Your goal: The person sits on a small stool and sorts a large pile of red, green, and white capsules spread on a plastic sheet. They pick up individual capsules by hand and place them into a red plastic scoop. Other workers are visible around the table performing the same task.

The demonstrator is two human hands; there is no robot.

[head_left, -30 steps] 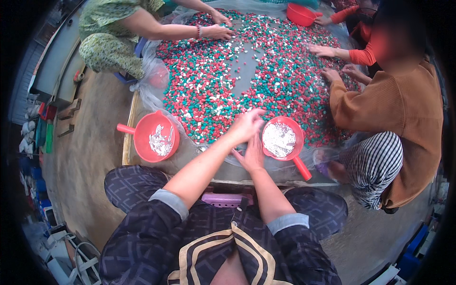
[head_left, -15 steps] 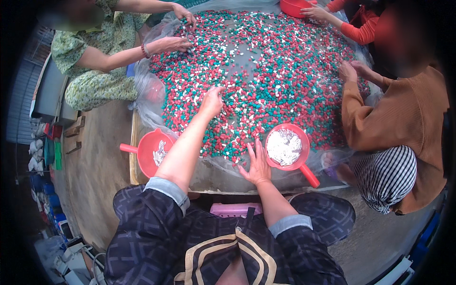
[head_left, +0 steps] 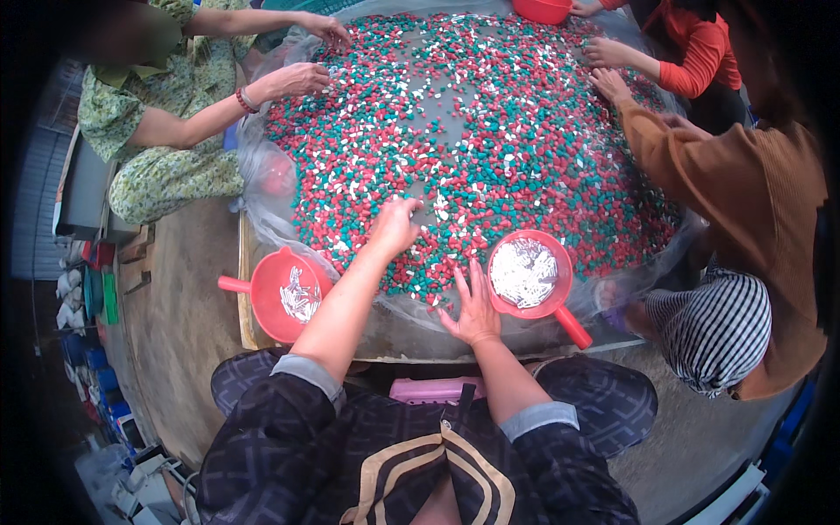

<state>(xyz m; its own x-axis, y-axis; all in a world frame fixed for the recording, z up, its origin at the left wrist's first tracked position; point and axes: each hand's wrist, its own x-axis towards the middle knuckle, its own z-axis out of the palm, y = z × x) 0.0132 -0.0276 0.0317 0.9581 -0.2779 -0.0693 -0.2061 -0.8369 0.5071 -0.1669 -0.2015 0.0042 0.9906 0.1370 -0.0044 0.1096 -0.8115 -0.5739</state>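
A wide layer of small red, green and white pieces (head_left: pixel 516 166) covers the table. My left hand (head_left: pixel 396 226) hovers low over its near middle, fingers bent with a gap between thumb and forefinger; nothing shows between them. At the near edge of the layer lies my right hand (head_left: pixel 475 308), fingers spread and holding nothing. Just right of it stands a red scoop (head_left: pixel 567 302) with many thin white pieces (head_left: pixel 522 271) inside. Beyond my left forearm sits another red scoop (head_left: pixel 264 293), holding fewer white pieces (head_left: pixel 300 296).
Clear plastic sheeting (head_left: pixel 262 188) edges the table. A person in a patterned green top (head_left: pixel 109 105) works at left; at right are people in brown (head_left: pixel 709 192) and orange-red (head_left: pixel 704 61) sleeves. Another red bowl (head_left: pixel 542 9) stands at the far edge. A pink stool (head_left: pixel 433 390) shows below me.
My left hand has come nearer and its fingers have parted. My right hand stays put. The brown-sleeved person reaches farther out over the pieces; the orange-sleeved person's hand has left the far bowl.
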